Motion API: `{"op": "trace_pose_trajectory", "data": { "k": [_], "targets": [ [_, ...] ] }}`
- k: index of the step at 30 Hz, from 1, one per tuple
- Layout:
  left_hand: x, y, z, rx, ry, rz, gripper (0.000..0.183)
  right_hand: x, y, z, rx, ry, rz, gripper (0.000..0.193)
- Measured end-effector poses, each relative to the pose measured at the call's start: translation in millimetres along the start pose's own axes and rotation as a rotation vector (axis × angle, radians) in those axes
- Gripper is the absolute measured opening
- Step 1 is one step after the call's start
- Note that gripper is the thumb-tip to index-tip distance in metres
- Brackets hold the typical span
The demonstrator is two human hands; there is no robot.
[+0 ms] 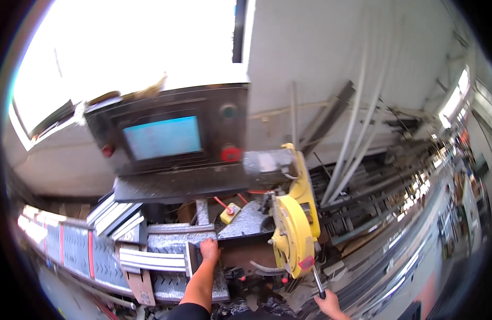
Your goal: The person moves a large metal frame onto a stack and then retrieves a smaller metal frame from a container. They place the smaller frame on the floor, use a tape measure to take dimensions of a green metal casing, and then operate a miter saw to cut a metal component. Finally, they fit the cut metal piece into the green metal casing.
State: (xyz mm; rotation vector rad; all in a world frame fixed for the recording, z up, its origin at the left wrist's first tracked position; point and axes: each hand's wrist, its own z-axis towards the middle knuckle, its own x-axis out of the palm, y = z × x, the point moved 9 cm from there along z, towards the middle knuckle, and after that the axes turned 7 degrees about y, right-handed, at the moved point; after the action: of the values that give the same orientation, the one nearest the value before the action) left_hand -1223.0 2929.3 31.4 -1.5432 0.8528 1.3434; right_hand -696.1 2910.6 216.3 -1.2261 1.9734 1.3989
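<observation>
My left hand (209, 249) is closed at the saw bench, beside an upright dark metal plate (191, 259); what lies inside its fingers is hidden. Left of that plate, pale grooved metal profiles (152, 260) lie across the bench. A yellow cut-off saw (294, 232) with a rounded blade guard stands right of my left hand. From its lower front sticks out a metal lever handle (317, 279) with a black end. My right hand (330, 305), low in the picture, has its fingers closed round that black end.
Behind the bench a dark control box (176, 128) carries a lit screen (163, 137) and a red button (231, 153). More profiles (115, 216) lean at the left, above a scaled conveyor-like bed (75, 250). Long metal bars (385, 266) fill racks at the right; pale poles (358, 117) lean against the wall.
</observation>
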Motion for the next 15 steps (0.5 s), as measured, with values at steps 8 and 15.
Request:
{"op": "trace_pose_trajectory", "data": {
  "k": [8,15],
  "targets": [
    [11.4,9.0,-1.2,-0.041,0.043,-0.083,0.04,11.3,-12.6,9.4,0.026,0.073,-0.033,0.034],
    [18.8,5.8,3.4,-0.06,0.133,-0.084,0.041,15.0,-20.7,-4.2,0.09,0.11,0.017,0.032]
  ]
}}
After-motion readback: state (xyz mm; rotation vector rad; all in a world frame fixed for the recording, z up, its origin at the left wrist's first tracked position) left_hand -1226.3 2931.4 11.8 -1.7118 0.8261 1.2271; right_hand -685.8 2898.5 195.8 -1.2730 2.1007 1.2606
